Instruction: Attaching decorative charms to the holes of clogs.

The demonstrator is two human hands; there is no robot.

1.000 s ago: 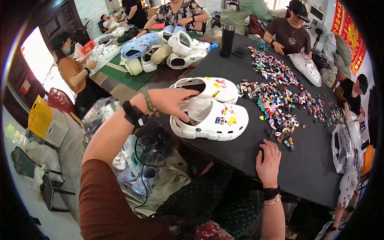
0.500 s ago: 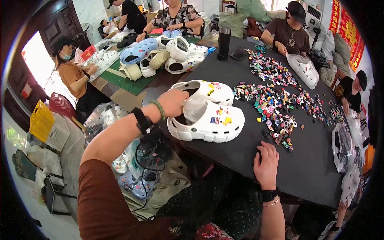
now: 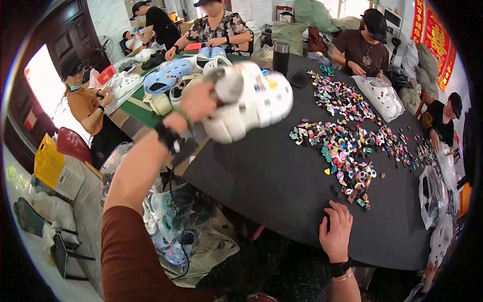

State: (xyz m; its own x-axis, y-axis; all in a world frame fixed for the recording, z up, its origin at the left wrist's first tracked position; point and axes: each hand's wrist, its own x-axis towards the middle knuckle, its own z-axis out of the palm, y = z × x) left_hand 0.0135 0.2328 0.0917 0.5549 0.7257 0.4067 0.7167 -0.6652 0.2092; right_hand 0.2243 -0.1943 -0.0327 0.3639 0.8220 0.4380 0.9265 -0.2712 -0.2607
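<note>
My left hand (image 3: 200, 102) is raised above the table's left edge and grips a pair of white clogs (image 3: 251, 100) with small coloured charms on them; the clogs hang in the air, blurred. My right hand (image 3: 336, 230) lies flat, palm down, on the black tabletop (image 3: 271, 176) near its front edge, holding nothing. Just beyond its fingers lies a wide scatter of small coloured shoe charms (image 3: 347, 146). A dark wristband sits on each of my wrists.
More clogs, blue and white, are piled on a green mat (image 3: 146, 113) at the far left. A dark tumbler (image 3: 280, 58) stands at the table's far end. Several other people sit around the table; one handles a bagged white clog (image 3: 380, 95). Bags of shoes (image 3: 171, 221) lie on the floor.
My left hand has lifted the pair of white clogs off the table and carried them up and away toward the far left. My right hand has stayed flat on the table.
</note>
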